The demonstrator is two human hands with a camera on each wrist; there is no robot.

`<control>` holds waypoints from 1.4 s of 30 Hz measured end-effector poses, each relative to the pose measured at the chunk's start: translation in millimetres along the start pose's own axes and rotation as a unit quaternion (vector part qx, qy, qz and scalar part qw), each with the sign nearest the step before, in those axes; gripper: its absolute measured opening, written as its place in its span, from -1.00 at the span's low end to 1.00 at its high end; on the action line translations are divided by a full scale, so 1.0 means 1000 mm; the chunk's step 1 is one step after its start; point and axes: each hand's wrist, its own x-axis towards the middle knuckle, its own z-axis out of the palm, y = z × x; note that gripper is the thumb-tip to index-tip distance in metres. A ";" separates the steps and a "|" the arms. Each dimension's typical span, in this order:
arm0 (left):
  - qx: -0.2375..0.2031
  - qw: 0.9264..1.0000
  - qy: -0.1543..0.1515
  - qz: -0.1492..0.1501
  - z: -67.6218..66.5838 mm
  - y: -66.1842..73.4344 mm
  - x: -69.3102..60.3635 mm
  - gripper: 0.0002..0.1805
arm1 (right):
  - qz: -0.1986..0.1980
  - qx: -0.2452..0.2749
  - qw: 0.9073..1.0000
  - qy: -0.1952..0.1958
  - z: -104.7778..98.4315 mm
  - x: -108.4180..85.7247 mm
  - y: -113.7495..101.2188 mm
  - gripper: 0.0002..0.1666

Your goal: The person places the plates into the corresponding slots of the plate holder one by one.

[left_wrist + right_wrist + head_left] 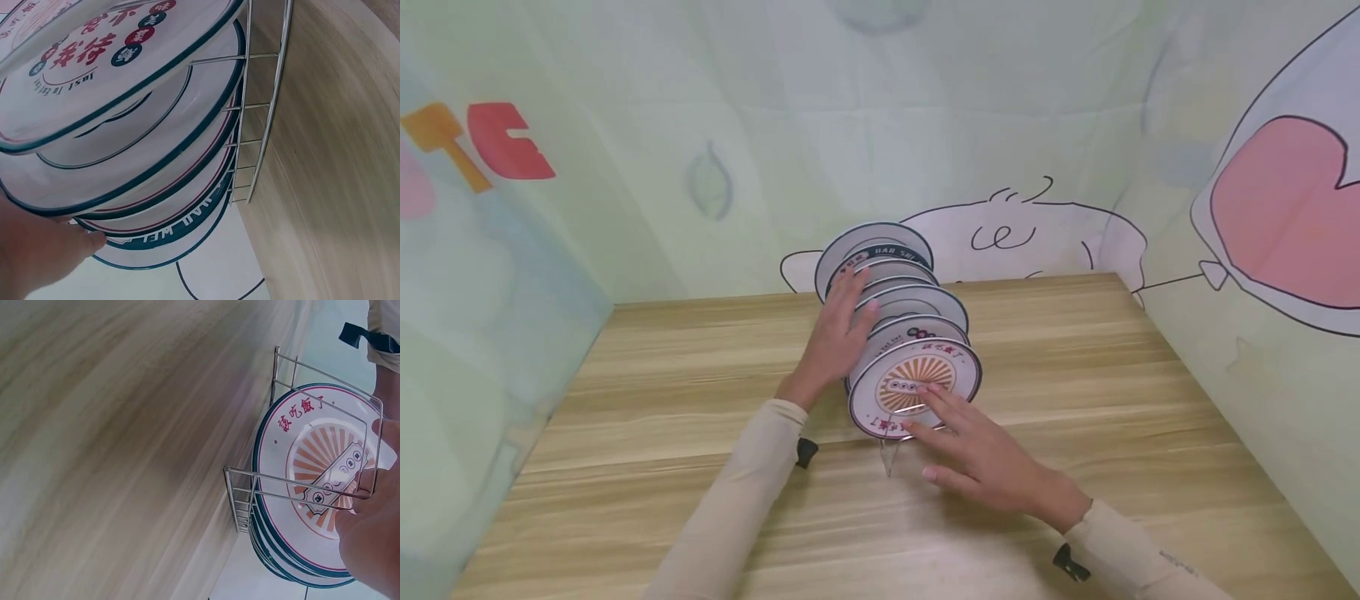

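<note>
Several white plates with dark green rims stand on edge, one behind another, in a metal wire rack. The front plate carries an orange sunburst print and red characters. My left hand lies along the left side of the row, fingers extended against the plate rims; in the left wrist view its fingertip touches a rear plate. At the near end, my right hand reaches with spread, fairly straight fingers to the rack's front wire loop, before the front plate. Part of that contact is hidden.
The rack stands on a wood-grain table. Printed cloth hangs behind and at both sides, close beyond the table's back edge. Dark clips are fixed near both sleeves.
</note>
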 end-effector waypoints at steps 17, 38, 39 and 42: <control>-0.010 1.000 -0.021 0.015 -0.009 -0.008 0.001 -0.38 | 0.002 0.022 1.000 -0.005 0.005 0.005 -0.012 -0.41; 0.060 0.996 -0.001 0.066 -0.010 0.011 -0.030 -0.17 | -0.007 0.070 0.993 0.091 0.007 0.004 -0.005 -0.48; 0.067 0.995 -0.003 0.069 -0.009 0.012 -0.032 -0.16 | -0.003 0.072 0.993 0.093 0.007 0.003 -0.005 -0.48; 0.079 0.994 -0.007 0.070 -0.006 0.015 -0.035 -0.13 | 0.010 0.078 0.992 0.094 0.007 0.003 -0.004 -0.48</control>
